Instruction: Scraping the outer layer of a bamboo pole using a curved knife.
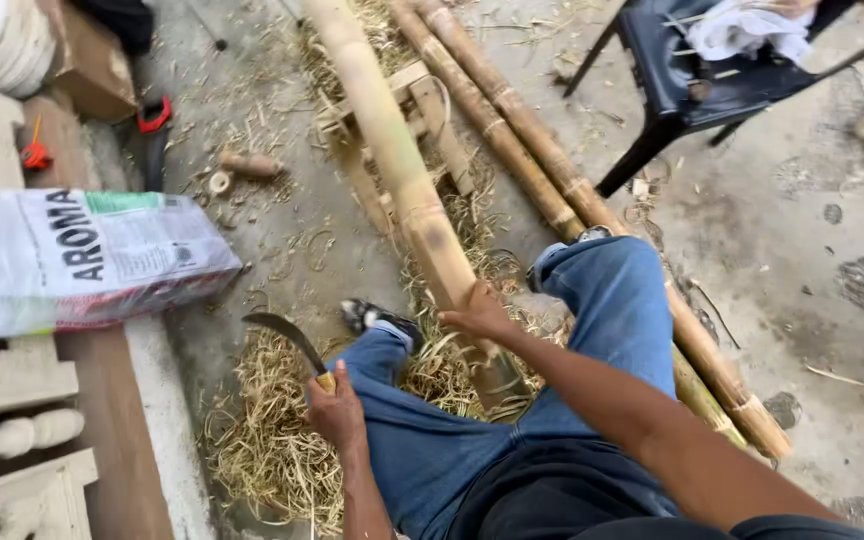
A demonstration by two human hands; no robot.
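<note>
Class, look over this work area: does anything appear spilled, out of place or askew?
Yes. Pale shavings lie strewn over the concrete by the left hand holding the curved knife. A printed sack lies toppled on its side on the ledge. The right hand rests on the bamboo pole.

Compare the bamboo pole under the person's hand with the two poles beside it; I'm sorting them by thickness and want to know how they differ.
The held pole looks thicker and pale yellow; the two side poles look thinner and browner. The held pole is raised on a wooden stand and runs between the legs, with the right hand on it; the side poles lie on the ground, untouched. All are long, jointed bamboo. The left hand holds a curved knife.
</note>
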